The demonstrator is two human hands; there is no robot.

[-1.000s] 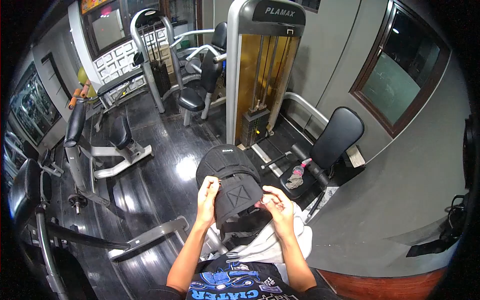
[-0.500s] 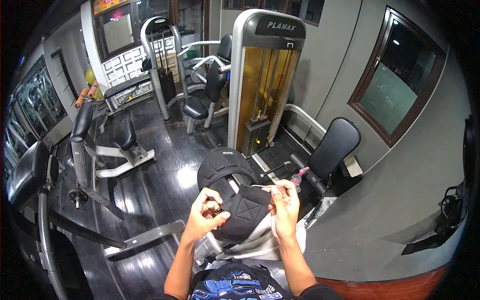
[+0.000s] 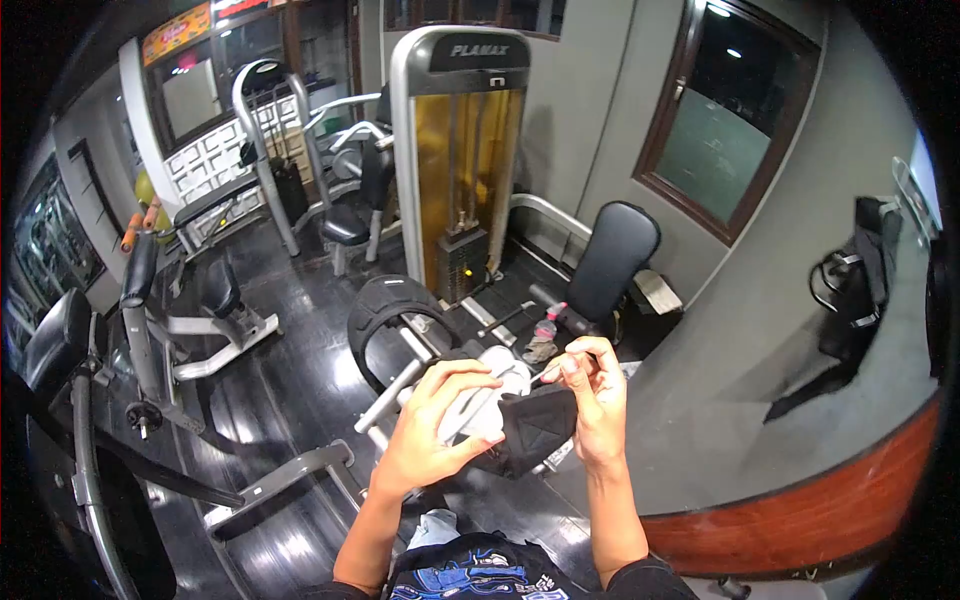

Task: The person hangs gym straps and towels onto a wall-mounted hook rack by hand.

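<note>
I'm reading places off the weight tower (image 3: 465, 180). Both hands are working on its camera side. Left hand (image 3: 425, 430) is half curling around a white bundle (image 3: 472, 412), thumb below, fingers over. Right hand (image 3: 597, 400) is nearly closing, thumb and fingertips pinching a thin pale strip (image 3: 549, 373). Black stitched flap (image 3: 540, 425) is sitting between the hands, camera side of the tower; I'm not telling whether it's joining the black padded piece (image 3: 392, 291) resting just left of the tower's base.
</note>
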